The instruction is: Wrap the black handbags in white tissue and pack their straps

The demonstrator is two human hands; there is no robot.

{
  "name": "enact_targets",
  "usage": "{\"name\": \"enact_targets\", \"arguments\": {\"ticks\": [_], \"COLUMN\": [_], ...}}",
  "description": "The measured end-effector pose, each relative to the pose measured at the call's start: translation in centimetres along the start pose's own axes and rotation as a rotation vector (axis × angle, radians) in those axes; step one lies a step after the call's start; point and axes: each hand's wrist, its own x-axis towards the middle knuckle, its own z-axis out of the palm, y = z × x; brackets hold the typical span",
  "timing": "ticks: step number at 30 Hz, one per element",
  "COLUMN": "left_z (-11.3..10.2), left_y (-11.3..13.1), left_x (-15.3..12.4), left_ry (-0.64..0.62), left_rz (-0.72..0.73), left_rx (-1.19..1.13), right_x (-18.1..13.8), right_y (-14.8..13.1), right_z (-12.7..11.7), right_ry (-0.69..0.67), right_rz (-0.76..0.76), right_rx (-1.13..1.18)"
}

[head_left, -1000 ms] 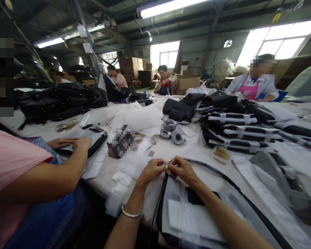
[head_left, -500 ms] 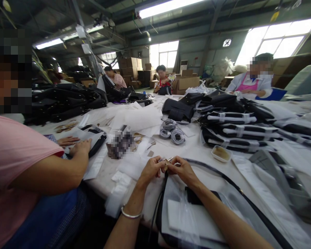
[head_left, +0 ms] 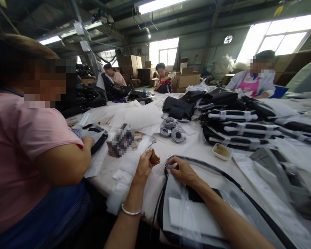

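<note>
My left hand point(head_left: 144, 166) is closed on a small brown tag point(head_left: 153, 157), held just above the white table point(head_left: 197, 147). A thin thread seems to run from the tag toward my right hand point(head_left: 182, 170). That hand presses down with pinched fingers on the metal end of a black strap point(head_left: 209, 169). The strap curves away to the right from a black bag point(head_left: 197, 214) wrapped in clear plastic and white paper, lying in front of me.
A person in a pink shirt point(head_left: 23, 145) sits close on my left, a hand on a black pouch point(head_left: 97, 136). Grey strap coils point(head_left: 172, 129), a small glue tray point(head_left: 221, 151), paper sheets and stacks of black bags point(head_left: 243, 128) cover the table. Other workers sit at the far end.
My hands have come apart: the left drew the brown tag away to the left while the right stayed on the strap end. The neighbour leaned further into view.
</note>
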Motion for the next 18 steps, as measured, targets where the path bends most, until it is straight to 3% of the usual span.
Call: {"name": "enact_targets", "arguments": {"ticks": [3,6,9,14,18], "left_z": [0.4,1.0,1.2,0.5,0.2], "left_y": [0.4,0.7,0.9,0.2,-0.2], "left_x": [-0.9,-1.8,-2.2,-1.4,-0.4], "left_ry": [-0.151,-0.310,-0.375,-0.339,-0.167], "left_rz": [-0.084,-0.165,-0.188,-0.178,-0.032], "left_rx": [0.041,0.119,0.200,0.415,0.599], "right_x": [0.1,0.0,-0.2,0.0,0.3], "right_y": [0.3,0.3,0.2,0.3,0.8], "right_z": [0.0,0.0,0.2,0.3,0.1], "right_ry": [-0.002,-0.059,-0.085,-0.061,-0.009], "right_rz": [0.002,-0.096,-0.123,-0.066,-0.049], "right_rx": [0.009,-0.054,-0.135,-0.174,-0.139]}}
